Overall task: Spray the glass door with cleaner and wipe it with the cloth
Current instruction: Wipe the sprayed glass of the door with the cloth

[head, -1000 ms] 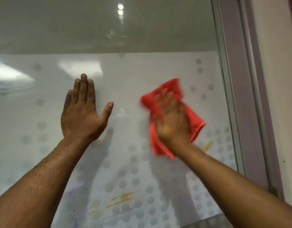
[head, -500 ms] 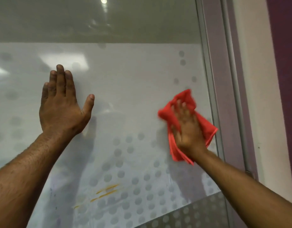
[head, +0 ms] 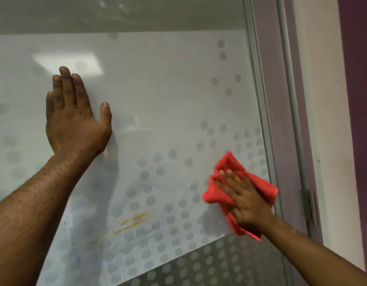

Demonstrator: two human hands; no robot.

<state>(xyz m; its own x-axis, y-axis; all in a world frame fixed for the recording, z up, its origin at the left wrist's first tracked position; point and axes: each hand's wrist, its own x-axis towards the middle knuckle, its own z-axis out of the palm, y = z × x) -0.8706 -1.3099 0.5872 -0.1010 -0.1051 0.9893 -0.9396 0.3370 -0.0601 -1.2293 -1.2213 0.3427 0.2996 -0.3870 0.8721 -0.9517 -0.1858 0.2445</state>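
Glass door (head: 168,96): it is filling most of the view, with a frosted white panel behind the pane and grey dots that are thickening toward the lower right corner.
Upper band: a clear strip along the top edge of the door is reflecting ceiling light in soft smears.
Orange marks (head: 133,221): a few short streaks are sitting on the glass low down, between the two arms and well apart from the cloth.
Lower right corner: the frosted panel is ending in a slanted edge here, and darker dotted glass is showing below it.
Red cloth (head: 259,186): it is lying bunched against the glass near the door's right edge, just beside the frame.
Right hand (head: 243,200): it is pressing the red cloth flat to the pane, fingers straight and spread over the fabric, so the grip is open rather than curled round it.
Left hand (head: 74,118): it is resting flat on the glass toward the left side, fingers together and pointing up, thumb out, grip open and holding nothing.
Door frame (head: 267,100): a grey metal strip is running down the right edge of the glass, with a hinge (head: 311,207) showing lower on the jamb.
Room: a pale wall (head: 321,120) is standing right of the frame, and a purple surface is edging the far right.
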